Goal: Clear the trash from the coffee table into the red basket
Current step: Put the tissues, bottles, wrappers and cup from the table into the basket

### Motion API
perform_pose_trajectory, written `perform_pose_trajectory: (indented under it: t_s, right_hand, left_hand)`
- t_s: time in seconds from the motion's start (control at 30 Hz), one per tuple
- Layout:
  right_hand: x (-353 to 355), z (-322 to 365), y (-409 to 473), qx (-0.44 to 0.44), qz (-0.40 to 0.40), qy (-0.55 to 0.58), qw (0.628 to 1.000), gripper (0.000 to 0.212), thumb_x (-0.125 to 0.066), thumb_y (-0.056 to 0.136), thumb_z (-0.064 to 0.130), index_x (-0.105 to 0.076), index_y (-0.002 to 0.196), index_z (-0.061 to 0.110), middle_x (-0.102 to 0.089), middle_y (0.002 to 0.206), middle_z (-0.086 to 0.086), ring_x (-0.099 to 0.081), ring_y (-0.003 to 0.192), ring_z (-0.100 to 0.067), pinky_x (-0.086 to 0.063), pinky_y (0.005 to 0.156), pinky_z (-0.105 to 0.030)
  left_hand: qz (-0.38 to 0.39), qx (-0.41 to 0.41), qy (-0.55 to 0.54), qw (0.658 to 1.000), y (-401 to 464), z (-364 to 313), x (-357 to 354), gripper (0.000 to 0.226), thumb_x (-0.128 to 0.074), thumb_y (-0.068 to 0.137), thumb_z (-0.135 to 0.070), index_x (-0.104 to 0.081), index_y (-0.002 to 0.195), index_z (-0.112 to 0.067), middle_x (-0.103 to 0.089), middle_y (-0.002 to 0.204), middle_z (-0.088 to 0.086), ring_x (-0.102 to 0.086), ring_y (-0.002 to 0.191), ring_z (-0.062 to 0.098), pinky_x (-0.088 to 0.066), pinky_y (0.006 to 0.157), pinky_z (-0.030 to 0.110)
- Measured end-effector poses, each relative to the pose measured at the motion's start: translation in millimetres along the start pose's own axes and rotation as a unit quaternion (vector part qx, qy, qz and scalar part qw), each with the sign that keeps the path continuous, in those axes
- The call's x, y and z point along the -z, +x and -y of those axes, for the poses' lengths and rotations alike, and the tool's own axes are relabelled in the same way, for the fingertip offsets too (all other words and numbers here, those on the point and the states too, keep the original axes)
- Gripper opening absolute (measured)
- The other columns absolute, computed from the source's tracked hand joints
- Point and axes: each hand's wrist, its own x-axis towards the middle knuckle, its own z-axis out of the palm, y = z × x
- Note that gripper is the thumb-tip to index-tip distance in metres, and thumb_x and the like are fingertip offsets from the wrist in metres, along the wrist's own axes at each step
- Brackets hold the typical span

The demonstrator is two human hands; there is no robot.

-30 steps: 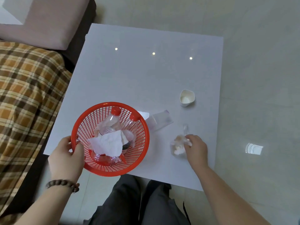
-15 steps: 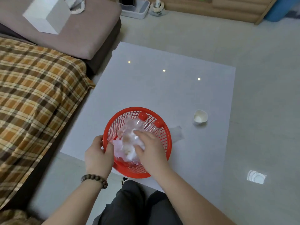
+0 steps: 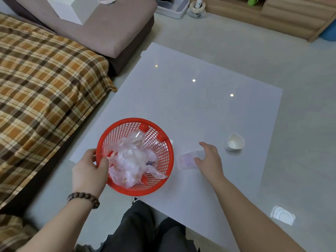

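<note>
1. Gripping the red basket [image 3: 164, 142] rim at lower centre, your left hand [image 3: 89, 174] curls its fingers round it.
2. Your right hand [image 3: 209, 160] spreads released fingers over the clear plastic cup [image 3: 185, 160] lying on the table [image 3: 209, 110].
3. Right of it stands a white paper cup [image 3: 234, 141].

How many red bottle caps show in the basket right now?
2, both at the red basket's far rim: one red cap at the top, one to its right. Others may be hidden under the crumpled plastic.

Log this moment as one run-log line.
left hand: grips red basket rim | right hand: open, reaching to clear plastic cup lying on table | white paper cup: on table
</note>
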Motion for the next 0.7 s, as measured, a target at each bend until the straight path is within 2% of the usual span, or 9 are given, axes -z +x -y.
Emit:
perform_pose_trajectory:
  t_s: [0.1, 0.17, 0.23, 0.33, 0.43, 0.5, 0.6, 0.7]
  right_hand:
    - [-18, -25, 18, 0.000, 0.067, -0.100, 0.993, 0.071, -0.061, 0.083, 0.006, -0.030, 0.145, 0.021, -0.020, 0.155, -0.008, -0.025, 0.139, -0.030, -0.032, 0.108, -0.036]
    - [-30, -37, 24, 0.007, 0.120, -0.155, 0.981, 0.071, -0.053, 0.084, 0.001, -0.026, 0.146, 0.022, -0.018, 0.157, -0.006, -0.020, 0.142, -0.029, -0.032, 0.107, -0.037]
    - [-40, -46, 25, 0.026, 0.141, -0.200, 0.969, 0.065, -0.048, 0.084, -0.001, -0.031, 0.144, 0.018, -0.032, 0.150, -0.008, -0.027, 0.137, -0.029, -0.035, 0.104, -0.034]
    - [-46, -52, 19, 0.024, 0.096, -0.210, 0.973, 0.052, -0.054, 0.083, 0.005, -0.044, 0.132, 0.015, -0.052, 0.129, -0.010, -0.039, 0.126, -0.033, -0.036, 0.099, -0.035]
    - [-40, -37, 3, -0.047, 0.032, -0.106, 0.993, 0.051, -0.066, 0.081, 0.020, -0.046, 0.127, 0.012, -0.055, 0.121, -0.016, -0.049, 0.113, -0.037, -0.041, 0.090, -0.038]
    - [-28, -16, -11, -0.057, -0.027, -0.010, 0.998, 0.050, -0.069, 0.080, 0.025, -0.047, 0.124, 0.013, -0.056, 0.115, -0.014, -0.053, 0.106, -0.034, -0.042, 0.082, -0.035]
    - [-6, 28, -37, -0.009, -0.115, 0.119, 0.986, 0.038, -0.070, 0.077, 0.033, -0.049, 0.108, 0.027, -0.056, 0.103, 0.001, -0.056, 0.096, -0.021, -0.042, 0.076, -0.031]
    - [10, 80, -71, 0.069, -0.139, 0.214, 0.964, 0.035, -0.072, 0.074, 0.040, -0.049, 0.100, 0.036, -0.059, 0.103, 0.012, -0.060, 0.095, -0.004, -0.047, 0.077, -0.020]
  left_hand:
    - [-0.008, -0.001, 0.006, 1.000, 2, 6, 3, 0.016, -0.052, 0.088, -0.025, -0.056, 0.103, -0.022, -0.058, 0.085, -0.004, -0.055, 0.060, 0.003, -0.042, 0.050, 0.020]
    - [-0.012, -0.008, 0.013, 1.000, 3, 9, 6, 0.012, -0.052, 0.087, -0.025, -0.054, 0.100, -0.026, -0.057, 0.082, -0.007, -0.054, 0.060, 0.001, -0.041, 0.051, 0.019]
    - [-0.015, -0.008, 0.016, 1.000, 4, 11, 8, 0.015, -0.052, 0.087, -0.024, -0.056, 0.102, -0.024, -0.057, 0.082, -0.007, -0.054, 0.062, -0.001, -0.042, 0.052, 0.020]
    - [-0.019, -0.005, 0.011, 1.000, 6, 11, 12, 0.015, -0.052, 0.088, -0.023, -0.057, 0.102, -0.023, -0.057, 0.081, -0.008, -0.053, 0.062, -0.002, -0.039, 0.049, 0.019]
    - [-0.015, -0.003, -0.001, 1.000, 6, 9, 16, 0.010, -0.053, 0.088, -0.022, -0.052, 0.096, -0.027, -0.054, 0.074, -0.017, -0.053, 0.060, -0.002, -0.037, 0.047, 0.017]
    - [-0.008, -0.001, -0.006, 1.000, 6, 5, 18, 0.009, -0.053, 0.088, -0.022, -0.051, 0.094, -0.029, -0.051, 0.072, -0.022, -0.054, 0.058, -0.001, -0.037, 0.045, 0.017]
    - [-0.002, -0.005, -0.014, 1.000, 6, -3, 20, 0.008, -0.052, 0.088, -0.021, -0.051, 0.091, -0.029, -0.050, 0.069, -0.024, -0.055, 0.055, 0.001, -0.036, 0.042, 0.017]
    - [0.018, -0.018, -0.031, 0.999, 2, -15, 18, 0.006, -0.052, 0.087, -0.021, -0.053, 0.090, -0.026, -0.052, 0.069, -0.021, -0.060, 0.052, 0.011, -0.045, 0.044, 0.025]
